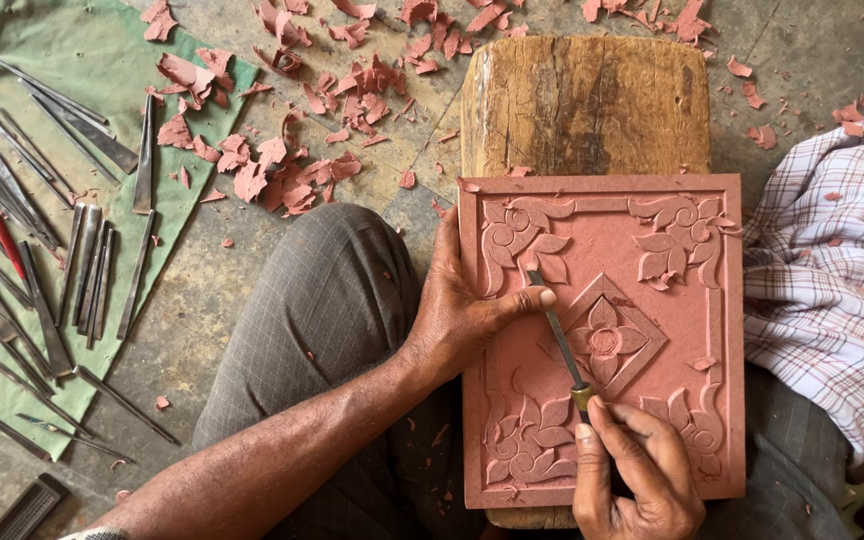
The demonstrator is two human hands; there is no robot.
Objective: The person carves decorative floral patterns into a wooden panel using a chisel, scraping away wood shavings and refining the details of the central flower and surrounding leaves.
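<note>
Carved tile [602,340], square and reddish-brown, lies flat on a worn wooden block [585,105] between the person's knees, its lower edge overhanging toward them. Leaf scrolls fill its four corners and a diamond with a flower sits at the centre, inside a raised plain border.

From the head camera, the left hand [462,315] rests on the tile's left edge, palm on the border, fingers curled loosely round the side and the thumb stretched across the relief so its tip presses on the metal shaft of a carving tool [557,335]. That tool is slim, with a dark steel blade and a small brass collar near the handle; it slants from lower right to upper left, its tip touching the clay just above the diamond. The right hand [637,475] comes up from the bottom edge, fingers closed tight round the tool's handle, which is mostly hidden inside the grip.

To the left, on a green cloth [102,60] spread over the floor, lies a fan of long metal chisels [62,270], one with a red shaft. Reddish shavings [282,150] are strewn over the floor and cloth behind the block. A checked cloth [832,270] in white and purple sits bunched just right of the tile. Grey trousers [322,310] cover the left knee.
</note>
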